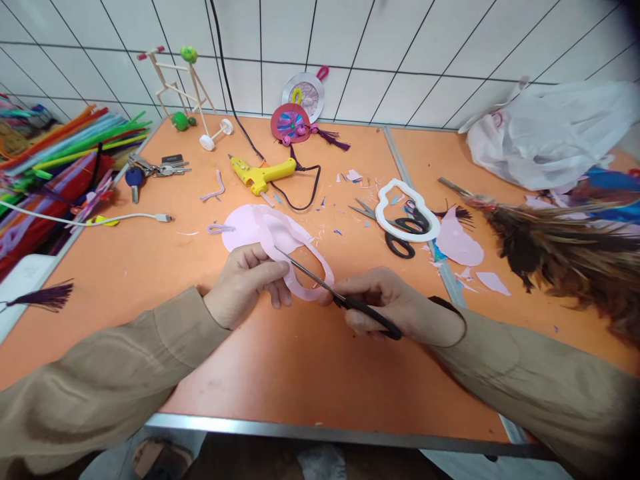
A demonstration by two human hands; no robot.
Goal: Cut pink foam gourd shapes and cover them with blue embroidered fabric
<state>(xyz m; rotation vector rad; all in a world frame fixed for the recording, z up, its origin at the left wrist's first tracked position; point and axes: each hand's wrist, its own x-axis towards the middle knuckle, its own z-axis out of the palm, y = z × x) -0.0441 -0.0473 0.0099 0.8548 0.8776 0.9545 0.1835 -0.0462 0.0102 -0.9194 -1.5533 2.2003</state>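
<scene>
My left hand (pixel 254 273) pinches a pink paper cutout (pixel 323 262), a looped frame shape with an open middle. In my right hand (pixel 383 300) is a pair of black-handled scissors (pixel 367 311), its blades lying across the cutout's opening and pointing toward my left thumb. Behind the cutout a pink paper disc (pixel 245 227) rests on the table, with a small lilac loop (pixel 220 229) at its left side. Beyond it lies a yellow glue gun (pixel 263 175) with a black cord.
On the right are a white gourd-shaped frame (pixel 383 217) over a second pair of scissors (pixel 400 248), pink paper scraps (pixel 459 240), a feather duster (pixel 545 230) and a white plastic bag (pixel 555 133). Keys (pixel 157 169), pipe cleaners (pixel 75 143) and a stick model (pixel 183 93) stand left.
</scene>
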